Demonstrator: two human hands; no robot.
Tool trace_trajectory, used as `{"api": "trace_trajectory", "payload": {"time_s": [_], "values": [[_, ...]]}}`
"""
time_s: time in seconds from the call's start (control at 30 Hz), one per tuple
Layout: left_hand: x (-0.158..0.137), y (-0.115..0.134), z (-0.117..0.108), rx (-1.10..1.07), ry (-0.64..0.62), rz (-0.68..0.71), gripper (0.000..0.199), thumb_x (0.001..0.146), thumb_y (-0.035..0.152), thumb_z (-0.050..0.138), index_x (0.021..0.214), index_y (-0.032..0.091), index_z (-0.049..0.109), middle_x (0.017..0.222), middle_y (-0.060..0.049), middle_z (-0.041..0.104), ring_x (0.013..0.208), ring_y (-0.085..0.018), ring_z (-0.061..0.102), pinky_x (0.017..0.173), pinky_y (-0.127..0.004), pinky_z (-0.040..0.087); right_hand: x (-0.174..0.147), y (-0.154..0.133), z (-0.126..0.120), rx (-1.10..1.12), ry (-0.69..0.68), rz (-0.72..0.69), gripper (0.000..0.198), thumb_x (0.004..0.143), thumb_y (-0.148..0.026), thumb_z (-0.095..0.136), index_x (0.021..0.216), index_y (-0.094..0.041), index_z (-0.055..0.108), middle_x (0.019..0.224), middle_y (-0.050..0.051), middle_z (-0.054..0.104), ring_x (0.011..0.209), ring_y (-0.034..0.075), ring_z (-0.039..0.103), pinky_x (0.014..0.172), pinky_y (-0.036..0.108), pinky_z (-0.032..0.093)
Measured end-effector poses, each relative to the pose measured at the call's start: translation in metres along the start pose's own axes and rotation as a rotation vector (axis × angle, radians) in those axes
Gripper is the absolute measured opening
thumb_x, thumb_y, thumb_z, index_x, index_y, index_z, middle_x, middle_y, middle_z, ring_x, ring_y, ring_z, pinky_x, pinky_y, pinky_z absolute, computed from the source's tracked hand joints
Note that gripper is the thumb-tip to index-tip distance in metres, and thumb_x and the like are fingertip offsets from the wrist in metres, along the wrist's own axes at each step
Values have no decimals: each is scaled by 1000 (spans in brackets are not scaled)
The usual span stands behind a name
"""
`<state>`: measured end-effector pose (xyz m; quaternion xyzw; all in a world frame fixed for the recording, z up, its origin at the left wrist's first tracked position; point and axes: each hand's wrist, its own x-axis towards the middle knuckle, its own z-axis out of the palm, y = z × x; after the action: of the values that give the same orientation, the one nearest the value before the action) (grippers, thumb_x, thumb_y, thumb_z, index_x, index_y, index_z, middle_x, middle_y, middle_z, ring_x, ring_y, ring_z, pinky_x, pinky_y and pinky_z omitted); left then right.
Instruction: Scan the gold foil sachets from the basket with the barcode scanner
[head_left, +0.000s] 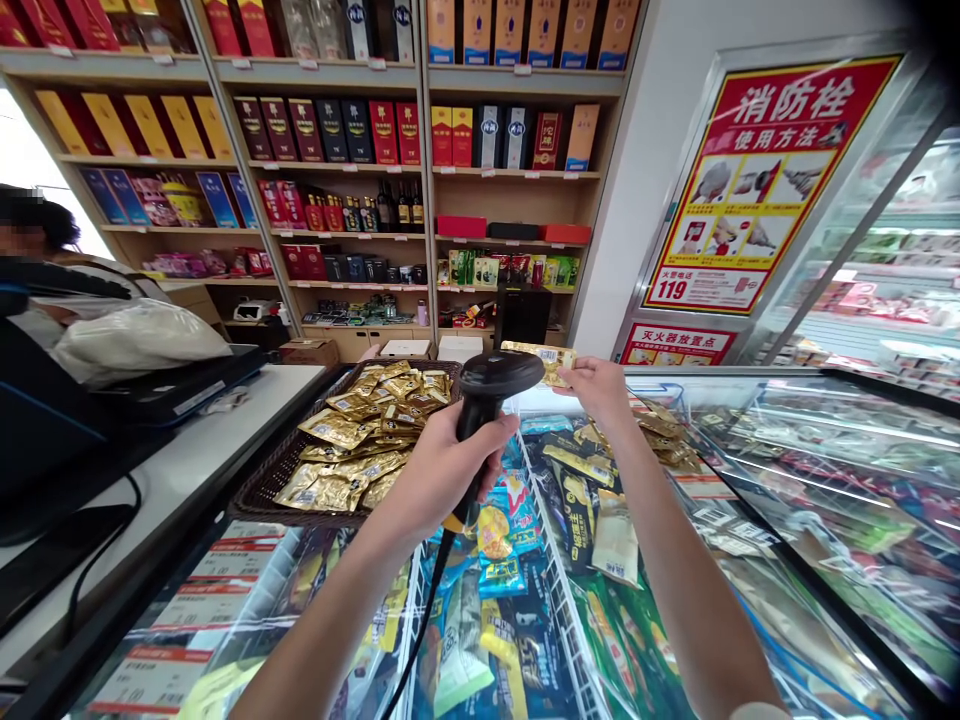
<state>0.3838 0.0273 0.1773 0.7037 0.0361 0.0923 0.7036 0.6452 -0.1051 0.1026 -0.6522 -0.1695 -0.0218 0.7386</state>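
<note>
Nearest the camera, the freezer chest (757,372) is showing wrapped ice creams under its glass lids. Above its middle, the left hand (450,465) is wrapping closed around the grip of a black barcode scanner (491,400), whose cable is trailing down toward the near edge. The scanner head is pointing toward a gold packet (541,360) that the right hand (600,385) is pinching by its right end, near the chest's far edge. The packet is facing the scanner with a white label showing. Scanning it cleanly probably means keeping the packet flat and steady, the label square to the scanner window, with fingers clear of the code and glare off the foil kept low. Just left of the scanner, a dark wicker basket (259,490) heaped with more gold packets is resting on the chest's left side, beside the white counter (225,425). Farther back, shelves (517,172) of boxed bottles are lining the wall.
</note>
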Motion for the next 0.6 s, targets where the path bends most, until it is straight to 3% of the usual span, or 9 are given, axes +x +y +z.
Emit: {"api": "trace_trajectory", "payload": {"time_s": [0.33, 0.5, 0.6], "values": [[1, 5, -3, -12, -2, 11, 30, 84, 45, 65, 77, 19, 52, 58, 4, 50, 43, -8, 45, 40, -21, 35, -3, -7, -3, -4, 49, -37, 36, 60, -33, 88, 76, -14, 62, 65, 2, 68, 66, 19, 70, 64, 34, 67], [-4, 12, -5, -45, 61, 30, 27, 81, 39, 70, 76, 19, 52, 58, 5, 48, 44, -8, 45, 39, -20, 34, 10, 2, -30, -38, 112, -3, 29, 63, -29, 83, 76, -15, 60, 68, 2, 68, 68, 19, 70, 67, 34, 66], [-6, 15, -8, -42, 92, 43, 26, 81, 36, 69, 73, 19, 50, 57, 5, 49, 43, -7, 44, 39, -19, 33, 16, 2, -57, -225, 253, 23, 19, 67, -22, 76, 75, -16, 60, 71, 5, 70, 69, 22, 70, 65, 34, 63]]}}
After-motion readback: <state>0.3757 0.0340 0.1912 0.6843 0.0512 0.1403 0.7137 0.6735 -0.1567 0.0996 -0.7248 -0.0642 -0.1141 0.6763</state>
